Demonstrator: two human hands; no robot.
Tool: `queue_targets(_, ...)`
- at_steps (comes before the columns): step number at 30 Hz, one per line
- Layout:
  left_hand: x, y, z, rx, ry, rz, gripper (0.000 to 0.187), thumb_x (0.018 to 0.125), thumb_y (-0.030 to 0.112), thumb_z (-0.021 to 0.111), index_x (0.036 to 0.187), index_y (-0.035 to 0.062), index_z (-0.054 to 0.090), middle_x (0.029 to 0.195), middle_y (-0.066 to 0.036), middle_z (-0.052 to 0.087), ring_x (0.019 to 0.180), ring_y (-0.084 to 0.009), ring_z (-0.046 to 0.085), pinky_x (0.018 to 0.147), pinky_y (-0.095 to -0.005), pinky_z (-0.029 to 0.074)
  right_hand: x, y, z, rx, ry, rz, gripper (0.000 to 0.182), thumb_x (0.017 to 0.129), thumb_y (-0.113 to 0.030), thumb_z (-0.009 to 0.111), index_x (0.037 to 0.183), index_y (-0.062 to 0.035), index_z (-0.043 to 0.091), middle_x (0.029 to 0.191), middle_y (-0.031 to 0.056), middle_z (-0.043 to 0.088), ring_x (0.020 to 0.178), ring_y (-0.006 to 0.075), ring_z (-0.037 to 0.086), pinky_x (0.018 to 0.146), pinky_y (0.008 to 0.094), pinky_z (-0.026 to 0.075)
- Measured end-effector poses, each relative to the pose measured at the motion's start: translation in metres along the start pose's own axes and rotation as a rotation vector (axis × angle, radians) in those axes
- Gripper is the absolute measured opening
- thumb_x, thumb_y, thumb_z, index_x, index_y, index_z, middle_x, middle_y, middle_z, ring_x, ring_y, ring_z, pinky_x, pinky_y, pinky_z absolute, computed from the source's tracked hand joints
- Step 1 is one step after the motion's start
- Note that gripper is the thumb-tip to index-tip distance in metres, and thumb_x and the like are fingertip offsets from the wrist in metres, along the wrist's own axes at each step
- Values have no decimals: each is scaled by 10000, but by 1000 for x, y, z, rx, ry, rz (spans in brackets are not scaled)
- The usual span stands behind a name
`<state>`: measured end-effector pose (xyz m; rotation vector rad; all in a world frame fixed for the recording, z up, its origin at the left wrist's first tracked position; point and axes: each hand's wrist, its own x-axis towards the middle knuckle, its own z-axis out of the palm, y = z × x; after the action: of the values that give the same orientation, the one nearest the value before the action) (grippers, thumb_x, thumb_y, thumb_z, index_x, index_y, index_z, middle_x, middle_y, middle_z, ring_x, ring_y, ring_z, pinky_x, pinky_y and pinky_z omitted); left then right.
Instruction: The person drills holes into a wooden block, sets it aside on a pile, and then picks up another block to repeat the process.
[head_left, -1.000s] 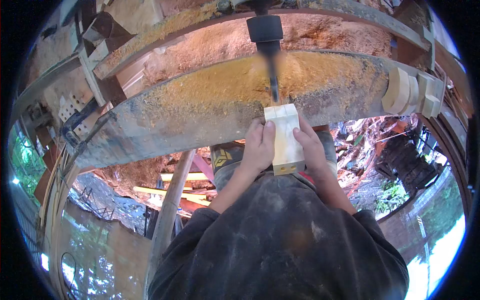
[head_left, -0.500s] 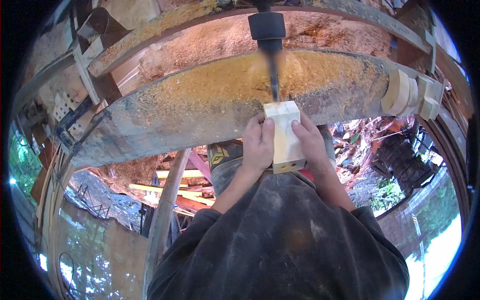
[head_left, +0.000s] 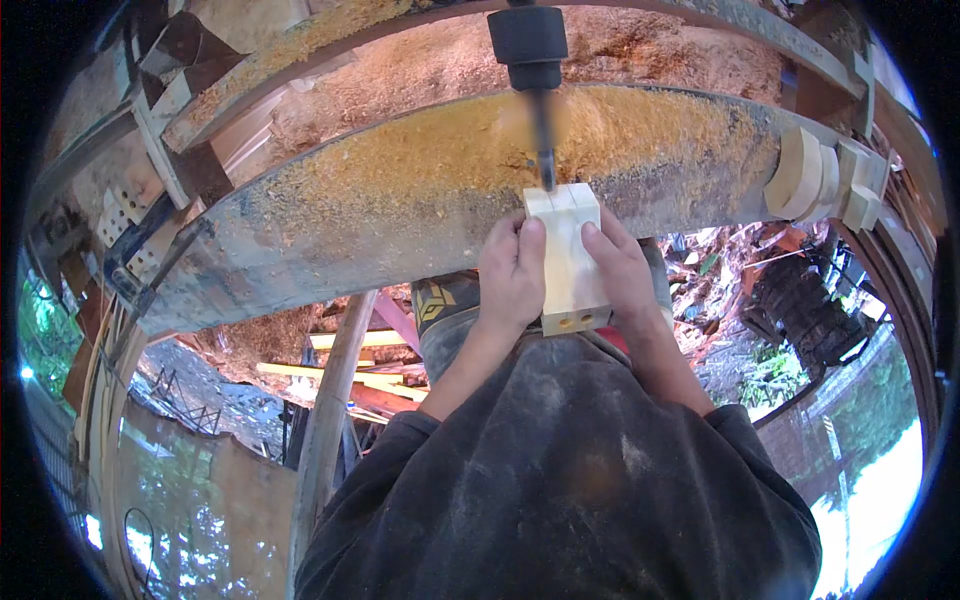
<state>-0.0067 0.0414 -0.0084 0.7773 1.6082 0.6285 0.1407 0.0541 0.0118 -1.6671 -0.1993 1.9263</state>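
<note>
A pale wooden block [head_left: 570,262] is gripped between my two hands in the middle of the view, with two round holes in its near end. My left hand [head_left: 512,270] is closed on its left side, thumb along the upper face. On the opposite side my right hand [head_left: 622,268] is closed the same way. Right at the block's far end is the tip of a drill bit [head_left: 545,160], held in a dark drill chuck [head_left: 527,48] above. Beneath the block's far part lies a long board [head_left: 330,225] coated in sawdust.
Several pale cut wood pieces [head_left: 800,178] stand at the board's right end. Sawdust is piled thickly around the bit. A wooden post [head_left: 335,390] rises at lower left, near yellow wood strips [head_left: 350,342]. At far left is a piece with many holes [head_left: 122,215].
The block and both hands have shifted slightly upward in the view, and the drill bit tip now sits closer to the block's far end. The grip is unchanged.
</note>
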Motion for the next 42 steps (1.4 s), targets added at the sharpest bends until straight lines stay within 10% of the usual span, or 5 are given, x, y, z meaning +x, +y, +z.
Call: queue_targets(42, 8, 7, 2, 39, 8, 25, 383, 1028, 256, 466, 1025, -74, 660, 928, -252, 671, 870, -395, 666, 776, -442, 503, 5, -11, 3, 38, 14, 38, 510, 995, -141, 564, 1468, 0, 437, 1273, 75, 614, 1093, 126, 598, 936, 276, 487)
